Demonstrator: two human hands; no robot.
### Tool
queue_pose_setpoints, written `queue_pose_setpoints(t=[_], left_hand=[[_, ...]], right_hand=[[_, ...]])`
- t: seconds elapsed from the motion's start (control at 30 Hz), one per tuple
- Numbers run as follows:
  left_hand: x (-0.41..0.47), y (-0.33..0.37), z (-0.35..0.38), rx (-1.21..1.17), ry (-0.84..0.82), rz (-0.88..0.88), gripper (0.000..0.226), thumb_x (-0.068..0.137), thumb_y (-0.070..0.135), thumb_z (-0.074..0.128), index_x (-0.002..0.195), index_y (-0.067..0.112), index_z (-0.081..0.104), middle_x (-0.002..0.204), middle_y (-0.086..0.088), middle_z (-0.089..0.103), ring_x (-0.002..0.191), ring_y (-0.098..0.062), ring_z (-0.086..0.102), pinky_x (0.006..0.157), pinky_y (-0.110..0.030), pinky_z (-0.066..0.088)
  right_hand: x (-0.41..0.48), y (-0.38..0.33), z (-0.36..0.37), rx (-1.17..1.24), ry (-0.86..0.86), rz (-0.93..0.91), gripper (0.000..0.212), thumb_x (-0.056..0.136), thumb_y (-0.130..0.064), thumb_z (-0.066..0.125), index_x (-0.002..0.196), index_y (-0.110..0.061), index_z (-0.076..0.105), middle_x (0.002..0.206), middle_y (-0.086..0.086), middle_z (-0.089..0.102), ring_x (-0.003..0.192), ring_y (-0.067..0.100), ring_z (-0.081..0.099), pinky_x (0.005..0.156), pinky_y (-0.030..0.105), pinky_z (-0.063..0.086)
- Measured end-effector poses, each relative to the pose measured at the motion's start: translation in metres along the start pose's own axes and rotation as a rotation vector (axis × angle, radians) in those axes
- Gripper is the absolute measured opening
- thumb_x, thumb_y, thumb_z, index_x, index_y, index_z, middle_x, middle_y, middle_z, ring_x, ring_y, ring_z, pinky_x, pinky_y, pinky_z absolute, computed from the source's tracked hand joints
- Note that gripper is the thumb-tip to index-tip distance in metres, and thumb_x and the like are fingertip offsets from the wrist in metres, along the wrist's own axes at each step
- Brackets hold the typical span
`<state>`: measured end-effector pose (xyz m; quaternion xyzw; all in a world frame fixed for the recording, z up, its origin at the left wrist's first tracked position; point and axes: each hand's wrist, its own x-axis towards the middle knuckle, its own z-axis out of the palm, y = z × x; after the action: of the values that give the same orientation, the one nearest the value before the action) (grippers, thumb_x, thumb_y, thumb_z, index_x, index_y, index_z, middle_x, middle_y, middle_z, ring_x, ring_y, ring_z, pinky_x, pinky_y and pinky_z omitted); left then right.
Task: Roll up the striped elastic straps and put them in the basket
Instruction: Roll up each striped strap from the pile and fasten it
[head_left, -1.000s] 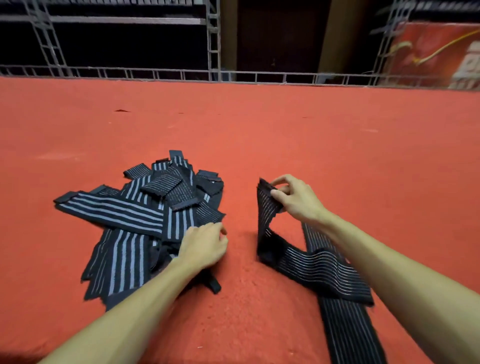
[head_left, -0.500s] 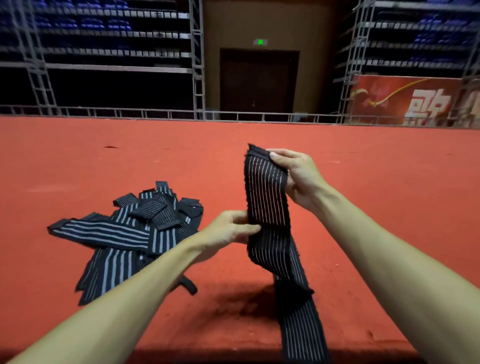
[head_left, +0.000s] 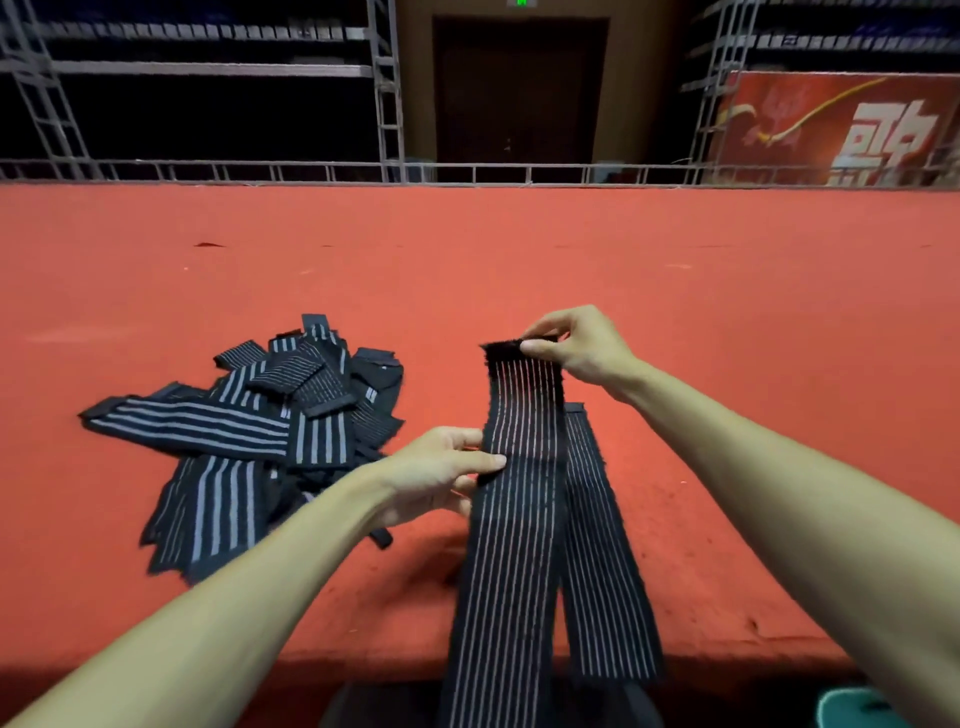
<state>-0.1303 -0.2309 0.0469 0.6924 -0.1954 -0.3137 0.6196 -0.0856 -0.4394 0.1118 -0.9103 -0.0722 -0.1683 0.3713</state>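
Fingertips of the right hand (head_left: 582, 347) pinch the fuzzy top end of a striped elastic strap (head_left: 511, 519), thumb in front and fingers curled behind, holding that end up off the surface. Lower down, the left hand (head_left: 439, 475) grips the strap's left edge between thumb and fingers, the thumb lying flat on the striped face. Between the two grips the strap runs taut and flat, black with thin pale lines along its length; below the left thumb it continues toward the viewer and passes the near edge of the red carpeted surface (head_left: 675, 291). Just right of that held length, a second run of striped band (head_left: 597, 561) lies on the carpet beneath the right forearm; whether it is the same strap doubled back cannot be told. Left of the left hand, close to its wrist, sits a loose pile of straps (head_left: 260, 436), wider grey stripes on some, ends pointing several ways. Beyond the fingers, a metal railing (head_left: 311, 171) borders the far edge of the carpet.
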Motion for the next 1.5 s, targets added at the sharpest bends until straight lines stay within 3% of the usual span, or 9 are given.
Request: queue_pose_setpoints(t=[0.2, 0.4, 0.53, 0.67, 0.83, 1.03, 1.17, 1.3, 1.5], left_hand=[[0.055, -0.048, -0.022, 0.344, 0.294, 0.014, 0.005, 0.090, 0.018, 0.064, 0.092, 0.013, 0.065, 0.079, -0.001, 0.063, 0.063, -0.013, 0.054, 0.052, -0.025, 0.039], [0.095, -0.076, -0.040, 0.632, 0.549, 0.072, 0.050, 0.079, 0.023, 0.075, 0.108, 0.023, 0.035, 0.080, 0.002, 0.048, 0.073, -0.015, 0.052, 0.065, -0.029, 0.041], [0.106, -0.096, -0.046, 0.813, 0.571, 0.228, 0.035, 0.080, 0.031, 0.072, 0.106, 0.027, 0.048, 0.103, 0.009, 0.041, 0.098, -0.009, 0.044, 0.086, -0.027, 0.033], [0.111, -0.096, -0.049, 1.034, 0.477, 0.314, 0.010, 0.087, 0.033, 0.063, 0.096, 0.037, 0.067, 0.109, 0.025, 0.046, 0.105, 0.001, 0.031, 0.083, -0.023, 0.015], [0.124, -0.080, -0.044, 0.850, 0.262, 0.343, 0.027, 0.081, 0.010, 0.059, 0.085, 0.034, 0.071, 0.091, 0.019, 0.064, 0.094, 0.000, 0.053, 0.086, -0.022, 0.037], [0.138, -0.092, -0.026, 0.781, 0.449, 0.308, 0.016, 0.082, 0.031, 0.055, 0.077, 0.044, 0.063, 0.085, 0.024, 0.061, 0.093, 0.002, 0.050, 0.088, -0.029, 0.040], [0.139, -0.094, -0.025, 0.888, 0.450, 0.301, 0.013, 0.080, 0.036, 0.047, 0.080, 0.039, 0.060, 0.087, 0.022, 0.053, 0.094, 0.001, 0.048, 0.090, -0.032, 0.041], [0.139, -0.093, -0.021, 1.003, 0.474, 0.329, 0.006, 0.084, 0.029, 0.049, 0.084, 0.030, 0.055, 0.087, 0.019, 0.049, 0.090, -0.002, 0.045, 0.083, -0.027, 0.040], [0.135, -0.089, -0.017, 1.088, 0.499, 0.320, 0.007, 0.091, 0.027, 0.053, 0.088, 0.026, 0.059, 0.087, 0.019, 0.051, 0.088, -0.001, 0.046, 0.080, -0.023, 0.036]], right_hand=[[0.027, 0.049, 0.036, -0.087, -0.119, 0.112, 0.018, 0.080, -0.011, 0.076, 0.098, -0.009, 0.074, 0.082, -0.002, 0.066, 0.078, 0.008, 0.059, 0.071, 0.020, 0.049], [0.061, 0.095, 0.076, -0.127, -0.095, 0.235, 0.017, 0.081, -0.019, 0.077, 0.095, -0.011, 0.075, 0.082, 0.002, 0.065, 0.082, 0.012, 0.061, 0.068, 0.016, 0.042], [0.076, 0.117, 0.106, -0.105, -0.087, 0.289, 0.015, 0.078, -0.019, 0.079, 0.090, -0.010, 0.075, 0.087, 0.008, 0.071, 0.077, 0.013, 0.060, 0.069, 0.018, 0.044], [0.080, 0.131, 0.125, -0.104, -0.128, 0.297, 0.020, 0.080, -0.017, 0.076, 0.099, -0.013, 0.072, 0.096, 0.007, 0.071, 0.086, 0.013, 0.061, 0.074, 0.015, 0.040], [0.069, 0.155, 0.102, -0.191, -0.014, 0.257, 0.023, 0.086, -0.012, 0.060, 0.107, -0.017, 0.070, 0.102, 0.007, 0.067, 0.095, 0.020, 0.060, 0.084, 0.024, 0.044], [0.037, 0.212, 0.072, -0.254, 0.040, 0.367, 0.029, 0.091, -0.030, 0.061, 0.114, -0.016, 0.067, 0.105, 0.017, 0.064, 0.104, 0.031, 0.058, 0.087, 0.030, 0.040], [0.035, 0.216, 0.079, -0.240, 0.015, 0.323, 0.024, 0.089, -0.040, 0.060, 0.109, -0.033, 0.069, 0.107, 0.007, 0.063, 0.105, 0.026, 0.059, 0.087, 0.037, 0.049], [0.033, 0.213, 0.080, -0.196, 0.078, 0.366, 0.007, 0.086, -0.036, 0.065, 0.090, -0.033, 0.060, 0.105, -0.002, 0.058, 0.104, 0.020, 0.056, 0.084, 0.036, 0.045], [0.009, 0.195, 0.072, 0.039, 0.180, 0.258, 0.012, 0.084, -0.021, 0.068, 0.081, -0.025, 0.057, 0.079, -0.007, 0.062, 0.081, 0.016, 0.058, 0.072, 0.027, 0.041]])
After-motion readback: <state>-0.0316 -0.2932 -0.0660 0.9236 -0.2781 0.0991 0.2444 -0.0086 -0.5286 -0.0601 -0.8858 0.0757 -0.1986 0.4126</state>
